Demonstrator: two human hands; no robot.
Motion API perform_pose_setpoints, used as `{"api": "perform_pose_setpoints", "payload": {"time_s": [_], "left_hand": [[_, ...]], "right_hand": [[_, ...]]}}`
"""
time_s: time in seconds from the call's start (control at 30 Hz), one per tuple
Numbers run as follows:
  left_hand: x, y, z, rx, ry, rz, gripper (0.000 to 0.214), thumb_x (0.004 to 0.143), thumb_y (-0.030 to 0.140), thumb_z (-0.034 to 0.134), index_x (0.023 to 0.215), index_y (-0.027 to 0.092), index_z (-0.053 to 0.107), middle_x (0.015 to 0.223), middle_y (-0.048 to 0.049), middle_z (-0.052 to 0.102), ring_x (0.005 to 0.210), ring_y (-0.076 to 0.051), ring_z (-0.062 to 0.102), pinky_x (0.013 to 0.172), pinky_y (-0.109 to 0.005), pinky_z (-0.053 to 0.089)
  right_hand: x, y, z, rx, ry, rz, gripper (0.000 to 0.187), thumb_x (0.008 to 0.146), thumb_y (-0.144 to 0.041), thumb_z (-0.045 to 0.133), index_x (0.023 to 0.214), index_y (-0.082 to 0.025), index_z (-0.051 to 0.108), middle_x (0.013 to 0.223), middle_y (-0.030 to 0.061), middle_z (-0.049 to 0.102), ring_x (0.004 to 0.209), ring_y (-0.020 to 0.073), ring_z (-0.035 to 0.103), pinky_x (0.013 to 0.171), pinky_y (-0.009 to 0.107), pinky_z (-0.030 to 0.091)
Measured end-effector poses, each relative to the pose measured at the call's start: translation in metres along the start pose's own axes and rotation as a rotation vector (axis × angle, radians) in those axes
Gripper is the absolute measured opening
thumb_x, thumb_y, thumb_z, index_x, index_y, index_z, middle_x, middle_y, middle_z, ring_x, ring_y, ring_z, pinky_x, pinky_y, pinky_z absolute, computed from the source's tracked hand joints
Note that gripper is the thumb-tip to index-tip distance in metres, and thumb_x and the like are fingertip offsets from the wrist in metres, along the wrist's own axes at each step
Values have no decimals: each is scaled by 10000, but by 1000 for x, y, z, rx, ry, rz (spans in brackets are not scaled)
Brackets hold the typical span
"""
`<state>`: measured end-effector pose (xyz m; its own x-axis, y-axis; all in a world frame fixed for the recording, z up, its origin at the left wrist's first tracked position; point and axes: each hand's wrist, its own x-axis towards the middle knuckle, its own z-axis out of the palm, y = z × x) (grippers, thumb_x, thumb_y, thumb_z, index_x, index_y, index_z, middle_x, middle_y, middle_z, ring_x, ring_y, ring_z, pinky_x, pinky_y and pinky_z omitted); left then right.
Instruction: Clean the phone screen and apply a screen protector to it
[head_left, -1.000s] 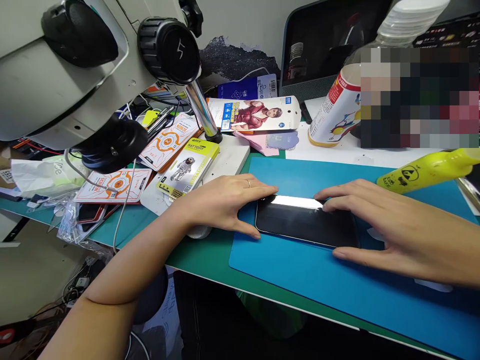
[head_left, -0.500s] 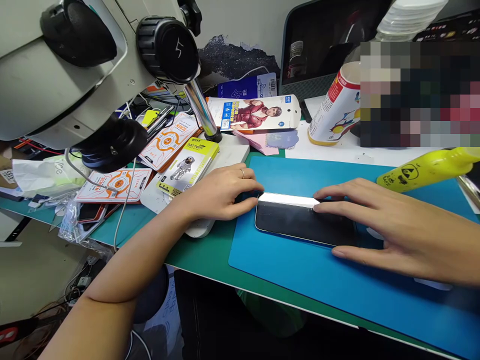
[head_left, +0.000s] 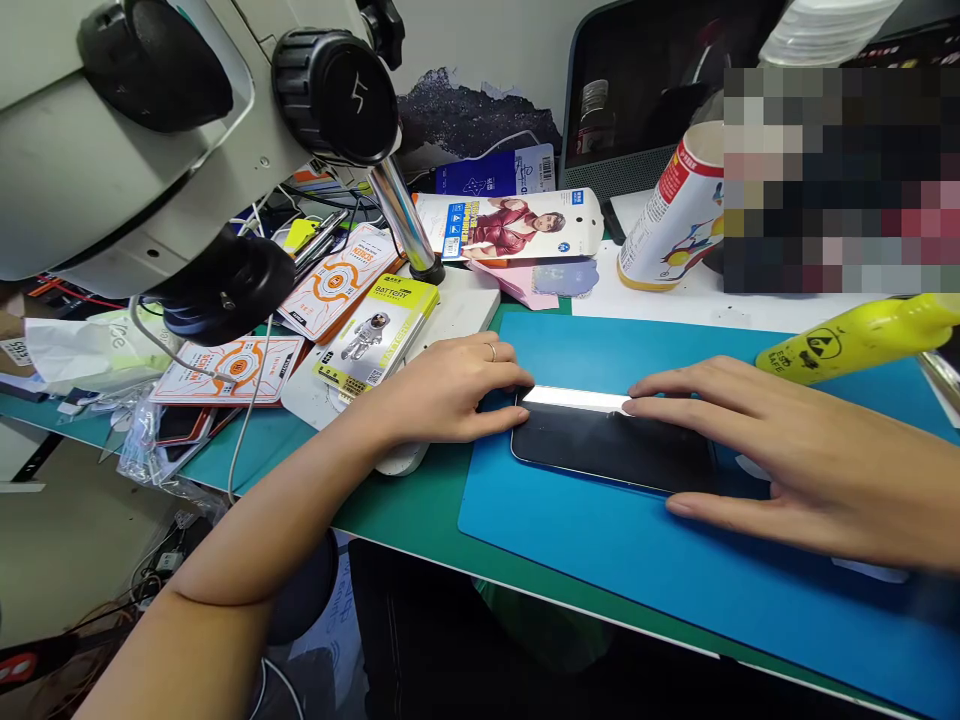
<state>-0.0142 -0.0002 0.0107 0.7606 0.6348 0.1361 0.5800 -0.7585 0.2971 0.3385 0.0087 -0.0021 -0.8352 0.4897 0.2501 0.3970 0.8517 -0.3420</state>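
Observation:
A black smartphone [head_left: 585, 442] lies flat, screen up, on the blue mat [head_left: 525, 515]. A bright white band runs along its far side; whether it is a reflection or a strip cannot be told. My left hand [head_left: 469, 390], a ring on one finger, closes thumb and forefinger at the phone's left far corner, the thumb resting on the glass. Over the right end spreads my right hand [head_left: 795, 455]: a fingertip touches the screen by the white band, another reaches the far edge, and the thumb is at the near edge. This hand hides the phone's right end.
A microscope [head_left: 187, 150] overhangs the left side, its post on a white base. Near it lie a yellow battery box [head_left: 379, 330] and orange-white boxes [head_left: 337, 285]. A yellow bottle [head_left: 840, 340] and a white can [head_left: 671, 215] stand behind my right hand.
My left thumb has slid slightly right, onto the phone's surface. A right fingertip has shifted a little left along the white band. The phone stays in place.

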Motion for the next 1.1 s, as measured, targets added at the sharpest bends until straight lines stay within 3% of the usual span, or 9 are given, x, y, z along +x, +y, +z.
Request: {"api": "perform_pose_setpoints", "payload": {"time_s": [0.83,1.1], "left_hand": [[-1,0,-2,-3,-10,-13,284,1087,376,644,1213,154,768,1056,-91,758,1000,-238,696,844,-340,512],[-2,1,-4,17,-47,-27,438,1023,539,738,1243,161,764,1101,-103,761,1037,-264,703,866,-364,523]], "right_hand": [[2,-3,0,-33,-3,-19,591,935,-547,750,1477,-329,660,1315,102,768,1056,341,784,763,464,671],[0,-1,-1,-6,-27,15,654,902,-554,781,1514,-367,650,1346,93,764,1074,358,774,790,481,669]]}}
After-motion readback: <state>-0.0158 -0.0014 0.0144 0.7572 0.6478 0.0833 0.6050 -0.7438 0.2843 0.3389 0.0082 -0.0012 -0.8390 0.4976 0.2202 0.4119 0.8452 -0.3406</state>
